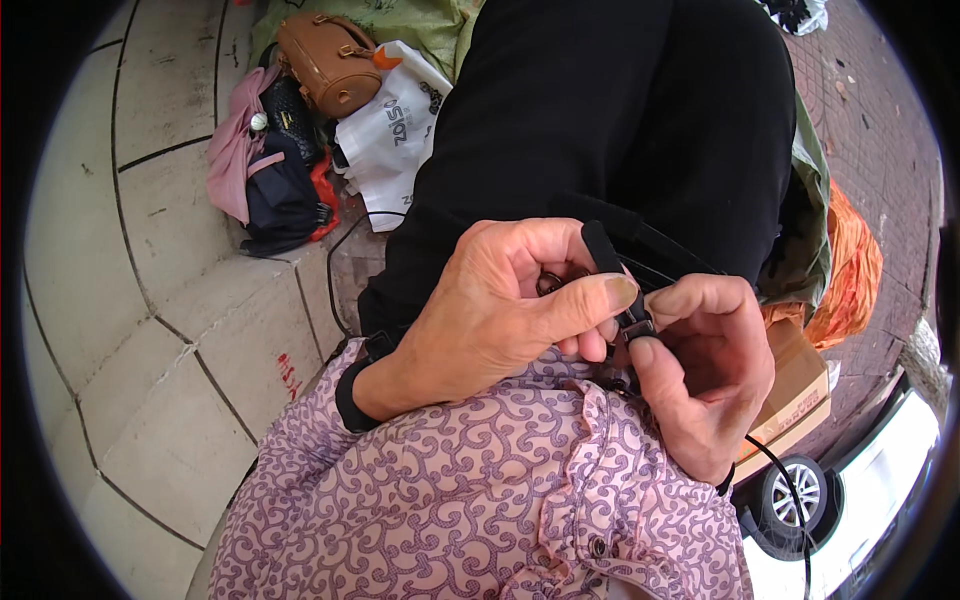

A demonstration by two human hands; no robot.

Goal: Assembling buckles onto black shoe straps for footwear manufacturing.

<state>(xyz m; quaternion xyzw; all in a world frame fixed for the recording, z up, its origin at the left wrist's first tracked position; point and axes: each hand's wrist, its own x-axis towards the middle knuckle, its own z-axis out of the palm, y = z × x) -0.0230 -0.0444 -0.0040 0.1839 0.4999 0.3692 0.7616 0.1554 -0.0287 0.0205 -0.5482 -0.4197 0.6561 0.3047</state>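
Note:
Over my lap, my left hand pinches a short black strap between thumb and fingers. A small dark metal ring shows beside its index finger. At the strap's lower end sits a small dark metal fitting, which looks like a buckle or slider. The thumb and bent fingers of my right hand close on that fitting from the right. More small dark metal parts hang just below, partly hidden by my fingers and too small to make out.
Pale stone steps run along the left. A brown handbag, a white printed bag and a dark blue and pink bag lie there. Orange sacking, a cardboard box and a white car are on the right.

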